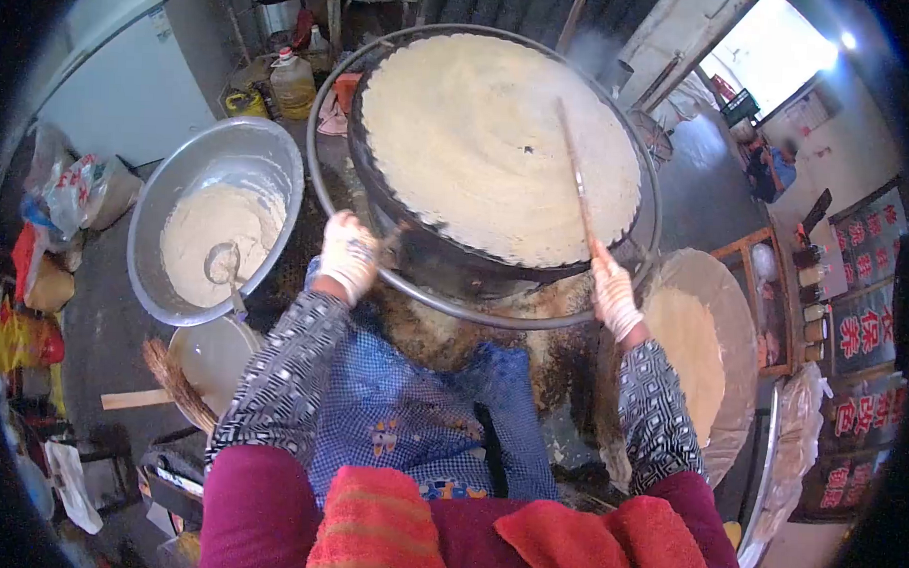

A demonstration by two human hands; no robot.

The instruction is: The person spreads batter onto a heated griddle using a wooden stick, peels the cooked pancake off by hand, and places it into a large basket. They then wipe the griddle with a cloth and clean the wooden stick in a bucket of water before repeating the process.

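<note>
A wide round griddle fills the middle, covered by a thin pale pancake. My right hand, in a white glove, grips a long wooden stick that reaches over the pancake's right part. At the griddle's near left edge my gloved left hand pinches the pancake's rim. Both sleeves are dark patterned, over a blue checked apron.
A metal basin of batter with a ladle stands at left, a smaller bowl and a brush below it. A stack of finished pancakes lies at right. Bottles and bags crowd the back left.
</note>
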